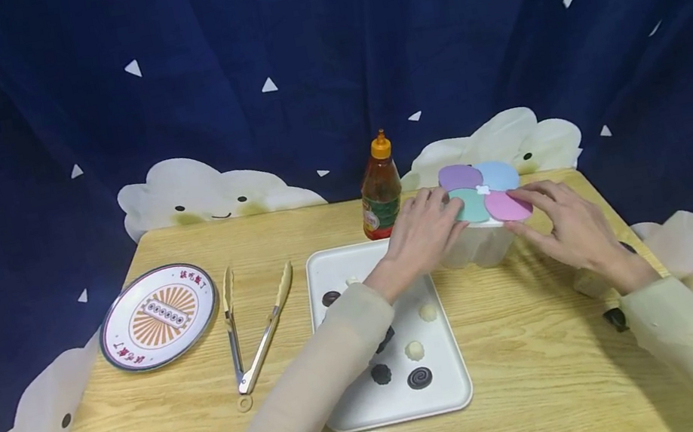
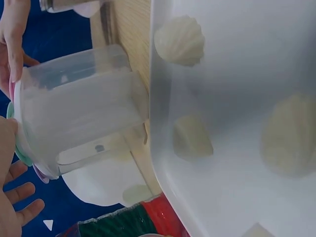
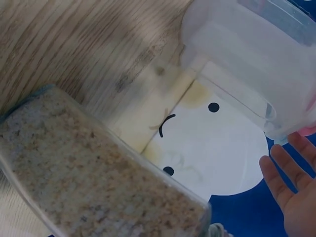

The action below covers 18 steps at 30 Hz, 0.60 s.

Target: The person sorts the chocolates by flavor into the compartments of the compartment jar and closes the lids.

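A translucent container [image 2: 84, 103] stands behind the tray's right side, topped by a flower-shaped lid [image 1: 472, 206] with purple, blue, green and pink petals. My left hand [image 1: 421, 230] is at the lid's left side, thumb at the rim and index finger on the green petal. Its other fingers [image 2: 22, 192] spread out straight in the left wrist view. My right hand [image 1: 564, 225] pinches the lid's right edge, index finger on the pink petal and thumb against the rim. The container's walls show clear space inside.
A white tray [image 1: 444, 391] with dark and cream shell-like pieces lies under my left forearm. Behind it stands a sauce bottle [image 1: 380, 191]. Metal tongs [image 1: 265, 348] and a printed plate [image 1: 196, 325] are on the left. A grain-filled jar [image 3: 98, 168] sits beside my right wrist.
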Available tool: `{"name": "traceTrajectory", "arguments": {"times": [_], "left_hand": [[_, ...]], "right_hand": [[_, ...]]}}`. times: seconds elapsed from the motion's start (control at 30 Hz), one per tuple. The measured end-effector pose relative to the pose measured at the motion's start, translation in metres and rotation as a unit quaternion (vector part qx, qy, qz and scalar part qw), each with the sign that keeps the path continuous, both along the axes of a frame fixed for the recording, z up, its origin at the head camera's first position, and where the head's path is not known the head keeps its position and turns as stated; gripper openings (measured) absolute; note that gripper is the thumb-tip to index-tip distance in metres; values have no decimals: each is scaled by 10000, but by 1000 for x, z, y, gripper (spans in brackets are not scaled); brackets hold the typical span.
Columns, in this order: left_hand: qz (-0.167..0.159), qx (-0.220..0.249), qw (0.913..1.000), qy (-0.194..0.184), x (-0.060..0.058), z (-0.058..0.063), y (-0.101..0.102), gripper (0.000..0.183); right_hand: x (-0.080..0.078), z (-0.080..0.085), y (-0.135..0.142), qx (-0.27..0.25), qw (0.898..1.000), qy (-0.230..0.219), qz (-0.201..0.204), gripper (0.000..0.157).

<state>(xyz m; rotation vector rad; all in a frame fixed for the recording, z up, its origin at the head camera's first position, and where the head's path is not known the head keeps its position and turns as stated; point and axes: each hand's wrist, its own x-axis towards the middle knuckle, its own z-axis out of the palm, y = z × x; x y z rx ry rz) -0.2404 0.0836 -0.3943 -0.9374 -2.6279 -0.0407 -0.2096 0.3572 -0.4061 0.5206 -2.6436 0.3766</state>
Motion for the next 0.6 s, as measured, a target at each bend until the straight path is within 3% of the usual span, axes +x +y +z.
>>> {"name": "traceTrajectory", "arguments": {"times": [0.33, 0.6], "left_hand": [[102, -113, 9999, -81, -6, 0, -8, 41], [113, 71, 9999, -58, -15, -3, -17, 40]], "right_hand": [[6, -4, -5, 16, 9993, 335, 182, 54], [14, -3, -25, 141, 9986, 508, -64, 53]]}}
